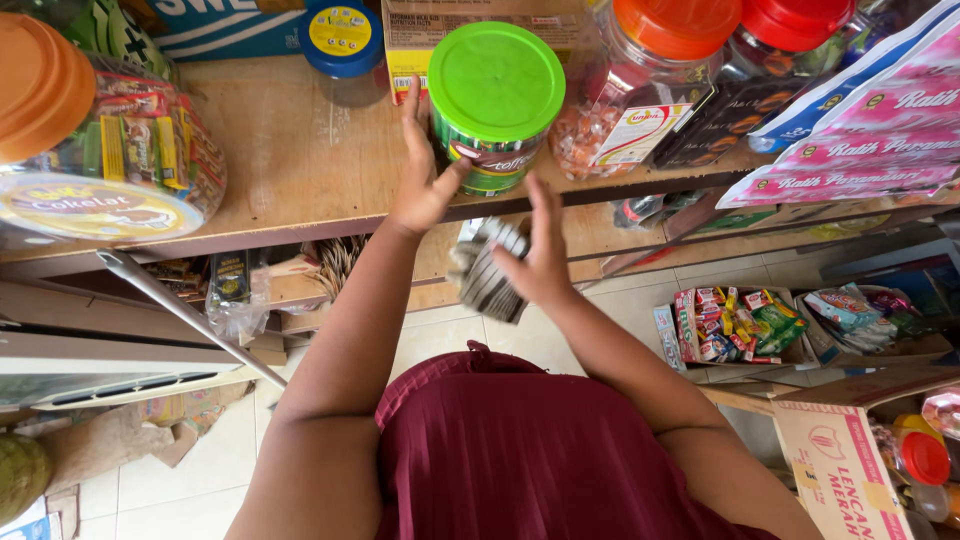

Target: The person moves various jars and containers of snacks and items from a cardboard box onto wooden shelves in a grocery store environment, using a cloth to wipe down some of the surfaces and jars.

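R hand (540,262) is closed round a striped grey cloth (487,272), fingers bunched on it, index finger pointing up at the jar (495,110). L hand (422,170) is open, fingers spread, palm and thumb against the jar's left side, not clamped. Jar has a green lid and stands at the front edge of a wood shelf (290,150). Cloth hangs just below that edge, btwn both hands. On the shelf: orange-lid jar (640,80) to the right w/ sweets, blue-lid jar (343,45) behind left, big tub (95,150) far left. Pink packets (860,140) at right. Box of snacks (735,325) on the floor below.
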